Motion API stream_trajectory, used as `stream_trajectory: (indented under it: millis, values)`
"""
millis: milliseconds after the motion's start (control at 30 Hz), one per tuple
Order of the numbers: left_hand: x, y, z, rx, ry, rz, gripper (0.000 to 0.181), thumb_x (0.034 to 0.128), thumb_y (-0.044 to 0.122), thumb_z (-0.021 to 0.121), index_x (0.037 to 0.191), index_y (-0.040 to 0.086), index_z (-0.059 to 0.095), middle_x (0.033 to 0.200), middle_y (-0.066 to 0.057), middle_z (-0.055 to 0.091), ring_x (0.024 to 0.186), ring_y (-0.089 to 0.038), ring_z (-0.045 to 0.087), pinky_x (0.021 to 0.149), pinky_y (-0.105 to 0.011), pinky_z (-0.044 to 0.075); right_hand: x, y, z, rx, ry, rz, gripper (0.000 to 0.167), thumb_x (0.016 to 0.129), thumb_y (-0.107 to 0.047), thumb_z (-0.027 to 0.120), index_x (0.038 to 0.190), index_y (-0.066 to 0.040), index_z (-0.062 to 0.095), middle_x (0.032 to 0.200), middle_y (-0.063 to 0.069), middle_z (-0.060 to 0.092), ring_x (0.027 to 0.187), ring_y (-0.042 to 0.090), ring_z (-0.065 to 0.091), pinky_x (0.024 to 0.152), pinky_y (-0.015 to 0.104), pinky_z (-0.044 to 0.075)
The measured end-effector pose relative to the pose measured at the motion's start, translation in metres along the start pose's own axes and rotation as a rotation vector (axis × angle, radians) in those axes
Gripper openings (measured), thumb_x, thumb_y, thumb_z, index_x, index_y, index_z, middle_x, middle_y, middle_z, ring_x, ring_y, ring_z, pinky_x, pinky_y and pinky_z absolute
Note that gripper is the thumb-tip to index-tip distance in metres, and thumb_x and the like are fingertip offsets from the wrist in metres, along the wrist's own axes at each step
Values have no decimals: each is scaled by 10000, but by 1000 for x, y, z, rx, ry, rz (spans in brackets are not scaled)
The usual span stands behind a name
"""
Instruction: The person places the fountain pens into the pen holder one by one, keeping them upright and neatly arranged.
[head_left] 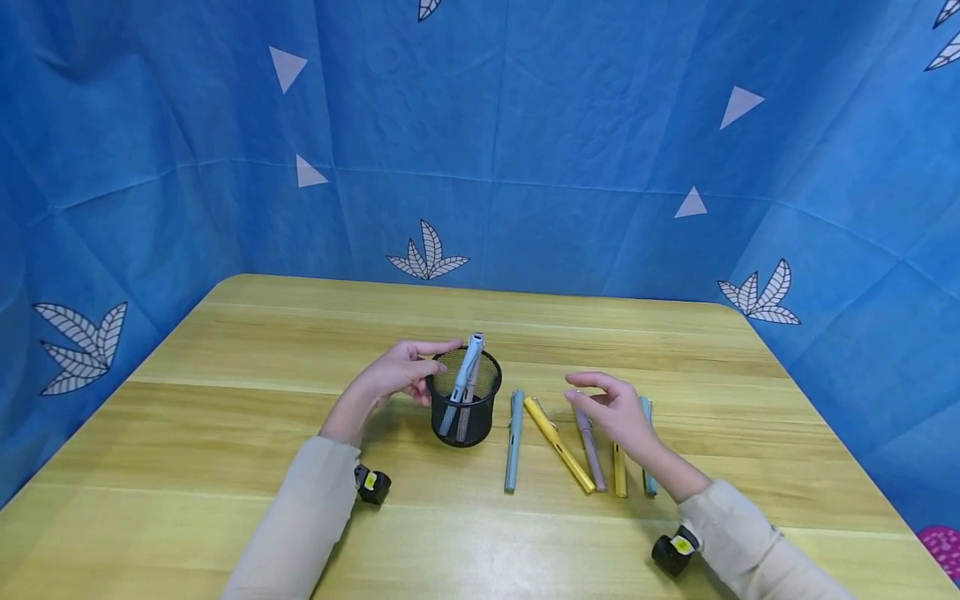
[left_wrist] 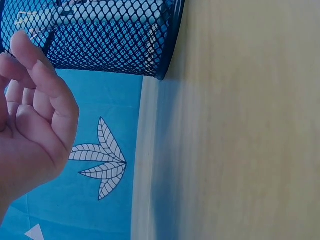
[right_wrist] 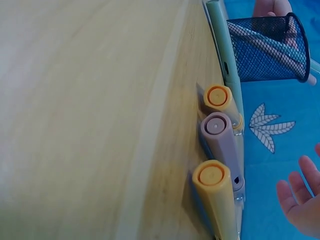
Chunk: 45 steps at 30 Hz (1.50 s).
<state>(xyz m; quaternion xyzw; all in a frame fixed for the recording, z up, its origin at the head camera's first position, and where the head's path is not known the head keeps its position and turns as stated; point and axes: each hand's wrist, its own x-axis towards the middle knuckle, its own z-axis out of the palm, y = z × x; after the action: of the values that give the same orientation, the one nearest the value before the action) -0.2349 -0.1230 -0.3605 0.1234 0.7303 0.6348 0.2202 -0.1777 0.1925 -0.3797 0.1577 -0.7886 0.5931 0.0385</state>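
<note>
A black mesh pen cup [head_left: 485, 415] stands upright with a light blue pen [head_left: 468, 368] and a pale mauve pen [head_left: 469, 390] leaning inside. My left hand [head_left: 397, 372] holds the cup's left side at the rim, thumb and index finger spread along it; its other fingers are bent. My right hand [head_left: 617, 410] hovers above the pens on the table, thumb and index finger apart with nothing between them. Under or beside it lie a purple pen [head_left: 590, 452], a yellow pen [head_left: 619, 473] and a blue-green pen [head_left: 649, 483], partly hidden by the hand.
Between cup and right hand lie a teal pen [head_left: 513, 442] and a slanted yellow pen [head_left: 558, 446]. The wooden table [head_left: 225, 400] meets a blue patterned cloth [head_left: 570, 125] at its back. Each wrist wears a small black camera [head_left: 372, 485].
</note>
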Motion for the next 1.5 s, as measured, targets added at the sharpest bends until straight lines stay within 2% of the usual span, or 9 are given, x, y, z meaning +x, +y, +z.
stream_trajectory:
  millis: [133,367,500,667,800,1067,1233,1367,1500]
  values:
    - [-1,0,0,-4,-7,7,485,841,51,506,1306,185,480,567,-48,432,420,-132,525,499,-310,522,-1,1,-2,-12,9,-10,299,850,-84,595,1100,80,572,1125,235,533,635,158,573,429,212,363]
    - [-2,0,0,-8,-15,14,479,851,61,502,1312,185,471,814,-122,486,424,-132,524,501,-316,522,-4,5,-9,-47,22,8,316,850,-97,599,1103,90,565,1126,217,543,668,197,592,469,203,395]
    - [-2,0,0,-7,-12,9,488,840,51,509,1309,181,474,742,-104,469,422,-130,523,502,-314,523,-5,6,-12,-63,32,8,308,853,-87,592,1095,101,563,1126,233,540,699,220,613,504,206,407]
    - [-1,1,-1,-6,-11,3,496,833,41,512,1308,180,477,662,-73,454,423,-131,526,499,-306,521,-6,7,-16,-92,47,4,297,853,-91,591,1083,97,573,1105,242,548,507,172,485,405,198,307]
    - [-2,2,0,-4,-17,10,497,838,45,510,1315,176,465,662,-74,457,420,-136,528,497,-316,522,-7,8,-19,-110,62,-4,292,852,-94,595,1074,96,580,1098,236,556,476,160,451,407,202,321]
    - [-3,3,1,-8,-22,19,484,846,55,514,1314,169,467,807,-125,492,425,-130,527,502,-315,523,-11,9,-25,-129,100,7,279,848,-87,598,1059,95,592,1075,235,568,638,141,594,507,216,431]
    - [-3,3,1,-6,-19,16,483,849,58,513,1316,169,465,962,-165,498,425,-126,520,507,-320,524,-14,10,-27,-124,108,6,272,851,-78,591,1058,99,589,1071,241,565,539,104,518,396,200,335]
    - [-3,3,1,1,-15,12,479,851,62,512,1314,178,469,943,-163,497,426,-126,518,515,-330,525,-15,10,-29,-125,119,6,273,851,-75,591,1059,102,586,1043,242,568,438,56,378,352,201,281]
    - [-3,3,1,-3,-17,15,481,850,59,515,1314,175,467,954,-154,505,426,-129,523,514,-337,525,-17,11,-32,-137,123,12,281,850,-72,591,1064,110,580,1041,245,562,434,50,355,358,203,290]
